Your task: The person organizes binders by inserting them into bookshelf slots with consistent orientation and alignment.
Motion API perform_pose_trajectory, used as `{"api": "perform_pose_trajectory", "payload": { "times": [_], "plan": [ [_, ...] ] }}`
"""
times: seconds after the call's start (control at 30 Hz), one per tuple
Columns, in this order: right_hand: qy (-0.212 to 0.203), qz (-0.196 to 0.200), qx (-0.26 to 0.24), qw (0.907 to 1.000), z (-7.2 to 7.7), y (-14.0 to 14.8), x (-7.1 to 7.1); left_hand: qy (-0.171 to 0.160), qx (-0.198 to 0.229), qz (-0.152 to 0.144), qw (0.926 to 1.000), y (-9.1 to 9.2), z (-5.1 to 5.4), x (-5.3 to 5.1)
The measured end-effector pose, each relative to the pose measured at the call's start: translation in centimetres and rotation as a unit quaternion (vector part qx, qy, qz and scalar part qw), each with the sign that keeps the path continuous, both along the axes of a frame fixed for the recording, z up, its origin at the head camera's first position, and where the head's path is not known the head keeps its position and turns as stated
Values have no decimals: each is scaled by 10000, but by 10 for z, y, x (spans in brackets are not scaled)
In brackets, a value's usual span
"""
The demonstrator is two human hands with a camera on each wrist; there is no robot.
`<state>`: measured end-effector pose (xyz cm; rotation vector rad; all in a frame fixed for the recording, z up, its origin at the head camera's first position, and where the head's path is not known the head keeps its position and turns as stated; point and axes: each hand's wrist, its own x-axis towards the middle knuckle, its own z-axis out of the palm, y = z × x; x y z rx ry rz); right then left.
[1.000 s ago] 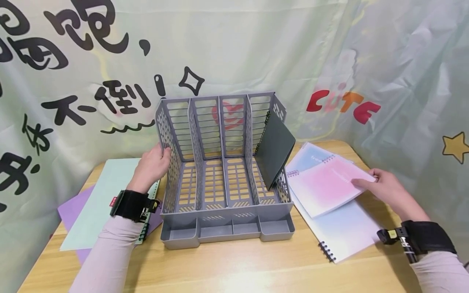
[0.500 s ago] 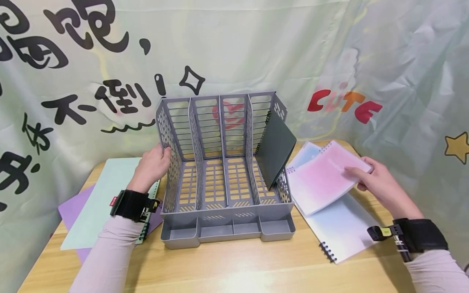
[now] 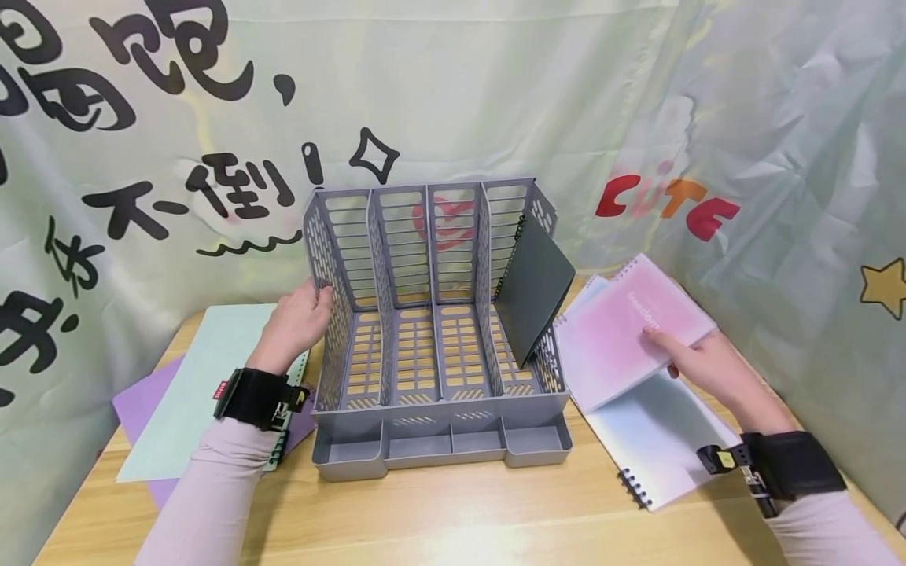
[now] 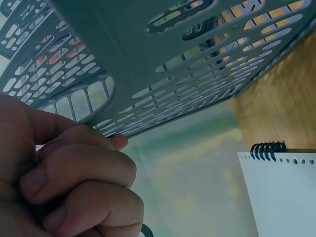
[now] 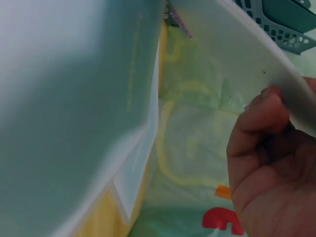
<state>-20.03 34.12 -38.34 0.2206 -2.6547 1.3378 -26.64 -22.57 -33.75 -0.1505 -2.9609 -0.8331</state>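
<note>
A grey file organizer [image 3: 439, 405] with upright dividers stands on the table. My left hand [image 3: 297, 318] grips its left side wall, the fingers curled at the perforated panel in the left wrist view. A dark spiral notebook [image 3: 534, 291] leans tilted in the rightmost compartment. My right hand [image 3: 697, 365] pinches a pink spiral notebook [image 3: 623, 338] by its right edge, thumb on the cover and fingers beneath. That notebook is raised above a pale blue-and-white spiral notebook [image 3: 672, 448]. Another blue notebook [image 3: 594, 287] shows partly behind the pink one.
At the left, a mint-green spiral notebook [image 3: 205, 377] lies over purple ones [image 3: 145, 393], partly under my left forearm. Small open trays [image 3: 442, 448] run along the organizer's front. A printed cloth [image 3: 495, 94] hangs behind the wooden table [image 3: 453, 519].
My right hand has moved left with the pink notebook, whose right side has lifted and turned, uncovering more of the pale notebook below. The left hand keeps its grip on the organizer.
</note>
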Motion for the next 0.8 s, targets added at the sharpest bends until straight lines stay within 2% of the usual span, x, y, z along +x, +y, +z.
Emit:
{"api": "perform_pose_trajectory", "payload": {
  "times": [0.17,0.4,0.6,0.8],
  "plan": [
    [-114,-245,501,9984,3,-2,4,-30,23,-40,10000,0,-1,0],
    [-229,-427,580,9971,4,-5,7,-38,146,-154,9998,-2,-2,3],
    [-36,-442,711,9965,6,-7,10,-111,179,-172,9996,-2,-5,5],
    [-12,-425,841,9955,10,-8,11,-100,255,-201,9994,-1,-8,6]
  ]
}}
